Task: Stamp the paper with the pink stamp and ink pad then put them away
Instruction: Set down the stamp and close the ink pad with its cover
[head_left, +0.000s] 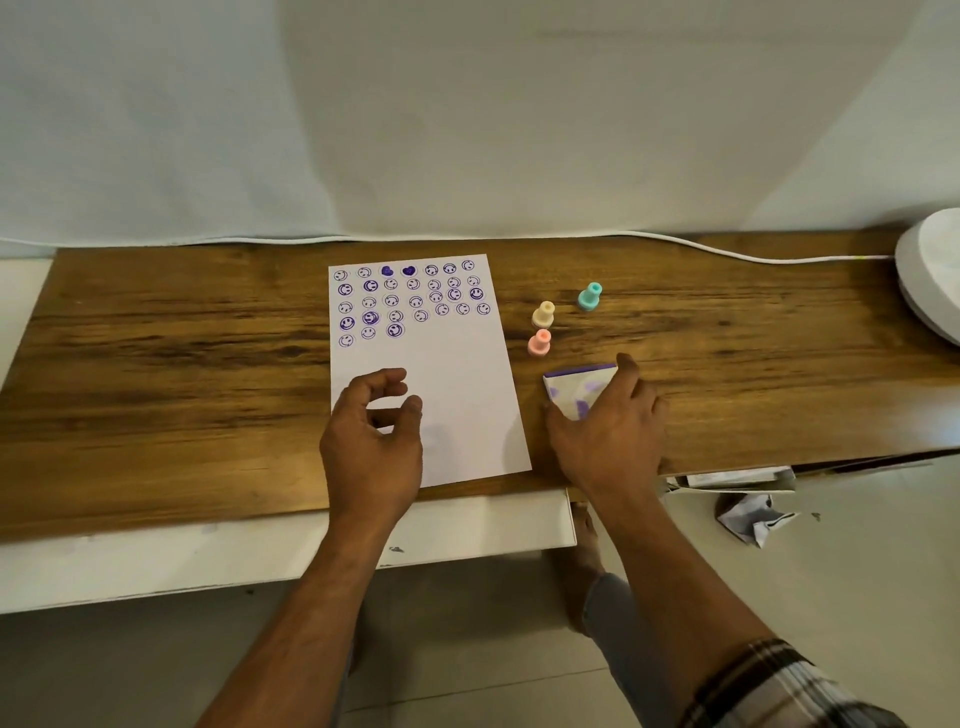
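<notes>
Both bare forearms reach in from the near edge of the wooden tabletop (156, 364), the right one leaving a plaid sleeve (769, 686). The left hand (371, 441) hovers over the near left corner of the white sheet of paper (457, 395), palm turned inward, fingers curled and a little apart, thumb and forefinger forming a loose ring with nothing between them. The right hand (608, 431) lies palm down just right of the paper's near right corner, fingers spread over the white square ink pad with purple stains (576, 387), forefinger along its right side and thumb at its near left corner; whether it grips or only rests cannot be told. Just beyond the pad the small pink knob-handled stamp (539, 343) stands upright, with a cream stamp of the same shape (543, 314) right behind it and a teal one (589, 296) farther right. The paper's far half carries rows of purple smiley prints (410, 301) up to its far edge
</notes>
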